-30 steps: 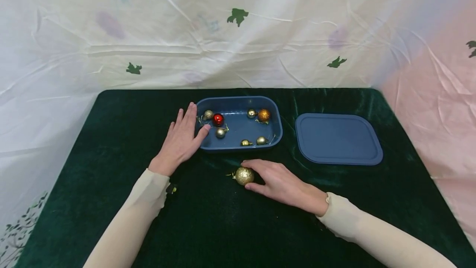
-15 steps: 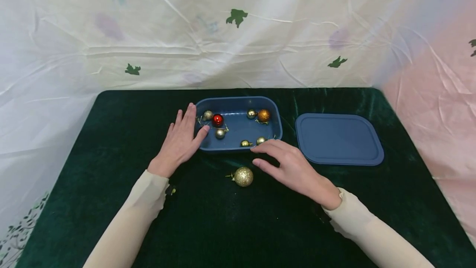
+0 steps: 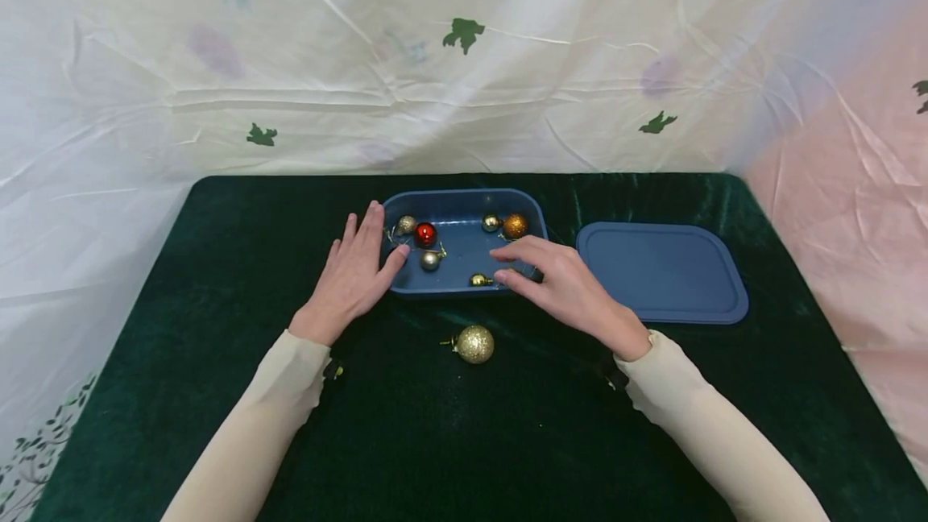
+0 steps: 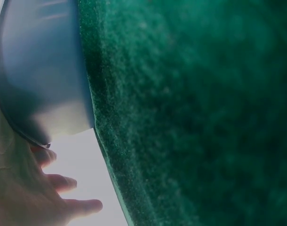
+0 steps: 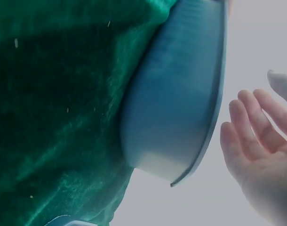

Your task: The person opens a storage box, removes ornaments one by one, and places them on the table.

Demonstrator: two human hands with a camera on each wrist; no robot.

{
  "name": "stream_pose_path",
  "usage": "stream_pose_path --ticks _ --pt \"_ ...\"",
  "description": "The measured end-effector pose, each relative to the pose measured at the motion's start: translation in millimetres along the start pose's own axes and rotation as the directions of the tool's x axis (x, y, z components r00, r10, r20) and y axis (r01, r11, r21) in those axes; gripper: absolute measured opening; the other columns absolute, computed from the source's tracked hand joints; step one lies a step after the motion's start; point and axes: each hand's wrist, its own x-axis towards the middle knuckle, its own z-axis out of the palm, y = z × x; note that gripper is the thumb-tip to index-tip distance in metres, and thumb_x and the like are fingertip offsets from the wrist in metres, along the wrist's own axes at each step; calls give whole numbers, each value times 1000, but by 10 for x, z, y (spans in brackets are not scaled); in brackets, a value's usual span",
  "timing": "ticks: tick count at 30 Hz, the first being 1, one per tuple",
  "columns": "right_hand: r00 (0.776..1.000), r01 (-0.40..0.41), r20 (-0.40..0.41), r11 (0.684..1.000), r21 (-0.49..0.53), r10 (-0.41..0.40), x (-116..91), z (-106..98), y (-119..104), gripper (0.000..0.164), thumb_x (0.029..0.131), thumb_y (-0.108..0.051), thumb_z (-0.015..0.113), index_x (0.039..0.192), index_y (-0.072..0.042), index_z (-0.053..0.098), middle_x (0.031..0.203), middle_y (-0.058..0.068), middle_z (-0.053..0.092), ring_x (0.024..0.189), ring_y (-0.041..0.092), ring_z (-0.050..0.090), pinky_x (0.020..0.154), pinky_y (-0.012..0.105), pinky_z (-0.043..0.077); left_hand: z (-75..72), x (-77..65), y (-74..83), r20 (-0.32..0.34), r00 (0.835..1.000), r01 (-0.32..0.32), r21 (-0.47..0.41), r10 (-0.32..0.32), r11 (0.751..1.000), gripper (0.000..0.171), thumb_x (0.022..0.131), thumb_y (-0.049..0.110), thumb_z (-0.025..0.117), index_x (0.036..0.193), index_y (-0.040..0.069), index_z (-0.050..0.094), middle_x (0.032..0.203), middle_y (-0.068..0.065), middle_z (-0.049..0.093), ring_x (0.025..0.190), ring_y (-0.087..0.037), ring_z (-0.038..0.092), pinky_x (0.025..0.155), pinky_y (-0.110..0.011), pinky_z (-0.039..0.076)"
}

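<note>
A blue rectangular box holds several small Christmas baubles. A red bauble, a silver bauble and a pale gold bauble lie at its left. An orange bauble and a shiny gold bauble sit at the back right, a small gold bauble by the front wall. My left hand rests on the box's left end, thumb over the rim. Above the right front corner hovers my right hand, fingers loosely bent around nothing, mostly hiding a bauble there. A larger gold glitter bauble lies before the box.
To the right of the box a blue lid lies flat on the table. Dark green velvet covers the tabletop. A pale patterned cloth hangs behind the table's back edge.
My right hand has let go of the large gold glitter bauble and moved up and away to over the box's right front corner. That bauble stays on the cloth; the left hand stays put.
</note>
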Motion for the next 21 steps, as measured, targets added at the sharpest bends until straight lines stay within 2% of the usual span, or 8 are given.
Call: stream_pose_path --ticks 5,10,21 --pt "998 -7 68 999 36 4 94 13 83 30 98 -18 74 126 -8 72 125 7 71 114 20 68 92 45 58 7 1 -7 -8 1000 -6 6 6 1000 89 105 66 28 167 8 0 174 -10 -2 157 -43 0 120 -70 12" --pt "986 -36 163 999 20 32 199 2 147 35 99 -23 73 131 -8 70 130 8 69 120 21 65 99 44 55 18 7 -11 -9 1000 -13 7 13 1000 87 106 63 30 167 9 -1 174 -12 -2 157 -43 0 120 -70 12" --pt "922 -109 374 994 -5 103 420 15 269 47 99 -30 72 139 -6 65 142 10 63 130 26 59 109 47 47 36 1 -30 -11 1000 -20 4 20 1000 91 104 69 25 167 9 -3 174 -11 -3 157 -43 0 120 -70 12"
